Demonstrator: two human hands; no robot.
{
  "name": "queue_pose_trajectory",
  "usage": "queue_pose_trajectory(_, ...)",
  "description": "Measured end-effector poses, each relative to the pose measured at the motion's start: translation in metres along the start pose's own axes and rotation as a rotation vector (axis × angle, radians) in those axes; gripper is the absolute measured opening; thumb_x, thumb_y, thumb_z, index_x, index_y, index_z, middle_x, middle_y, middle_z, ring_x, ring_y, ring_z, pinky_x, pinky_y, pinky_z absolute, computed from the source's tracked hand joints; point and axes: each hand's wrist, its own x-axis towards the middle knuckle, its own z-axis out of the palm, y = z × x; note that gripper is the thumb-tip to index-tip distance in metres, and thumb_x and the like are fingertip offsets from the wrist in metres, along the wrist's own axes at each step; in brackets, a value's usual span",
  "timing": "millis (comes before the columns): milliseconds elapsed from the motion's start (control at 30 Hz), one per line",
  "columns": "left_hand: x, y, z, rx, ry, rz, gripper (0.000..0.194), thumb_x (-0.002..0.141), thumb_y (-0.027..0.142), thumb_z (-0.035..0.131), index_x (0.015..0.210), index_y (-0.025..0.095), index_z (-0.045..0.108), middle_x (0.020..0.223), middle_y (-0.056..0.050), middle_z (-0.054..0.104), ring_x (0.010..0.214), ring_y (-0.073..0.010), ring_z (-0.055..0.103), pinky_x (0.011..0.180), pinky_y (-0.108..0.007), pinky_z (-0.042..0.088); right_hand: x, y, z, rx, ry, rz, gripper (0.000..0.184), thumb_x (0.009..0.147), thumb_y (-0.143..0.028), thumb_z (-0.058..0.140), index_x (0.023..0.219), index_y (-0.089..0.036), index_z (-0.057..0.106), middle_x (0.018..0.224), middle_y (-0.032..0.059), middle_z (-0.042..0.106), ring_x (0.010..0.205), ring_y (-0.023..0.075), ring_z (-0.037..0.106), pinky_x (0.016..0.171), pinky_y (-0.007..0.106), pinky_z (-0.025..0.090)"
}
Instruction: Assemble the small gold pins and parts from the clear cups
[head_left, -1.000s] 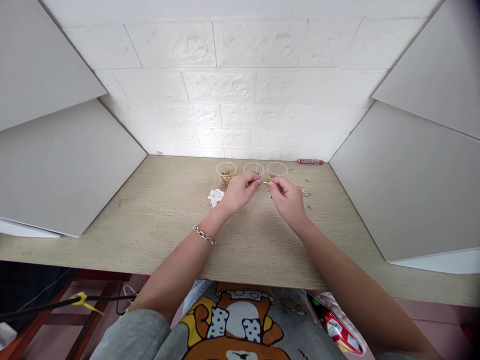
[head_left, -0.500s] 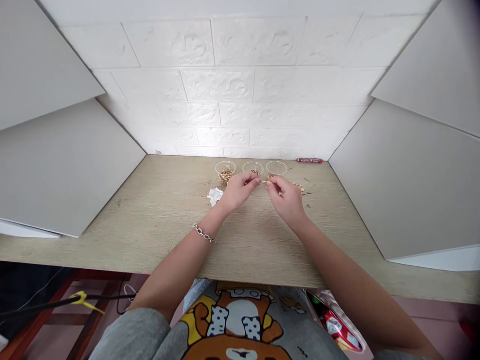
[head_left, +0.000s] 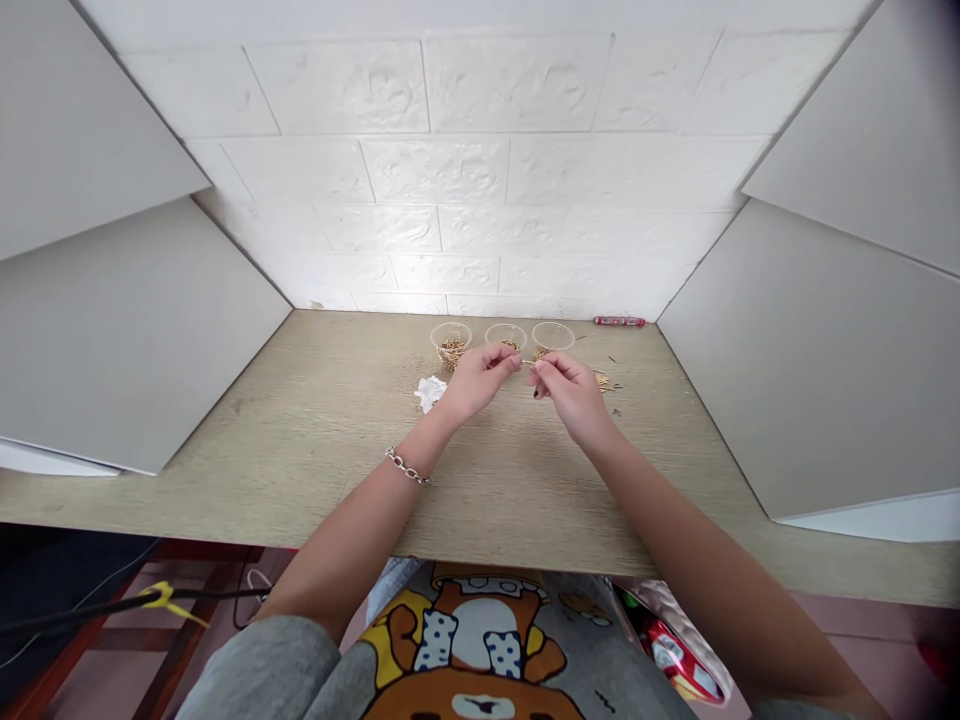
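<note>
Thumb and forefinger of a person's left hand (head_left: 478, 383) pinch one end of a thin gold-coloured piece (head_left: 528, 362), while the fingertips of the right hand (head_left: 576, 393) grip the other end, above the middle of the desk (head_left: 480, 500), closer to its far edge than its front. Just beyond the fingers, three clear cups stand in a row along the far edge; gold-coloured bits fill part of the left cup (head_left: 451, 323) and show in the middle cup (head_left: 506, 324) and right cup (head_left: 553, 323). Crumpled white tissue (head_left: 430, 393) lies beside the left hand, more gold-coloured pieces (head_left: 602, 380) beside the right. A red patterned stick (head_left: 619, 321) rests near the desk's far right corner.
</note>
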Motion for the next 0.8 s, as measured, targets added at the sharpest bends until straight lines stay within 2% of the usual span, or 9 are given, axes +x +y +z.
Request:
queue_pose_trajectory(167,-0.0007,0.0019,-0.0013,-0.193,-0.054,-0.054,0.022,0.075,0.036,0.057,0.072,0.014,0.059,0.068,0.001,0.054,0.067,-0.0099,0.045,0.068,-0.025,0.036,0.0011,0.0004,0.0019,0.307,-0.058,0.184,0.013,0.067,-0.031,0.062,0.066,-0.019,0.057,0.059,-0.0021,0.057,0.052,0.0081,0.047,0.053,0.024,0.038)
queue_pose_trajectory(400,0.0021,-0.0042,-0.0022,-0.490,-0.137,-0.206,0.025,0.067,0.036,0.067,0.072,0.013,0.059,0.070,0.000,0.058,0.066,-0.0078,0.049,0.064,-0.023,0.035,-0.0001,-0.0017,0.0034,0.425,-0.104,0.199,0.017,0.064,-0.033,0.067,0.066,-0.020,0.057,0.059,-0.0023,0.057,0.055,0.0082,0.048,0.053,0.022,0.039)
queue_pose_trajectory(567,0.0019,-0.0035,-0.0026,-0.503,-0.143,-0.227,0.023,0.067,0.034,0.066,0.073,0.013,0.059,0.069,0.000,0.057,0.064,-0.0073,0.048,0.064,-0.023,0.034,0.0005,-0.0009,0.0015,0.361,-0.105,0.164,0.017,0.066,-0.034,0.065,0.067,-0.020,0.056,0.060,-0.0022,0.057,0.055,0.0089,0.049,0.053,0.024,0.040)
queue_pose_trajectory(800,0.0021,0.0021,-0.0070,-0.274,-0.144,-0.114,0.020,0.073,0.032,0.059,0.069,0.013,0.057,0.066,0.001,0.054,0.064,-0.0081,0.045,0.068,-0.025,0.036,0.0034,0.0007,-0.0028,0.034,-0.094,-0.006,0.014,0.074,-0.031,0.054,0.067,-0.019,0.055,0.063,-0.0010,0.059,0.054,0.0094,0.049,0.056,0.025,0.041)
